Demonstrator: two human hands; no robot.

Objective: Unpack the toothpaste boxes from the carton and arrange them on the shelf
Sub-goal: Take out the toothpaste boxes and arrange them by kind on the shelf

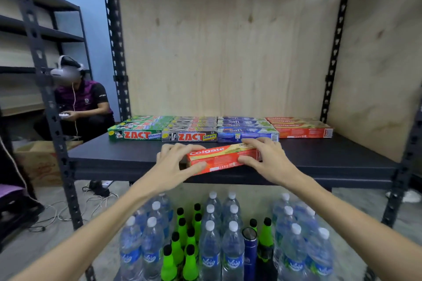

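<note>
Both hands grip one red Colgate box (225,158) by its ends, left hand (174,166) and right hand (266,158), keeping it level over the shelf (342,155) front edge, probably bound for the Colgate row (302,129) at right.

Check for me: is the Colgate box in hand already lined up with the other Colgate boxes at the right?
No, the held Colgate box sits at the shelf's front edge, ahead of the Safi row.
</note>
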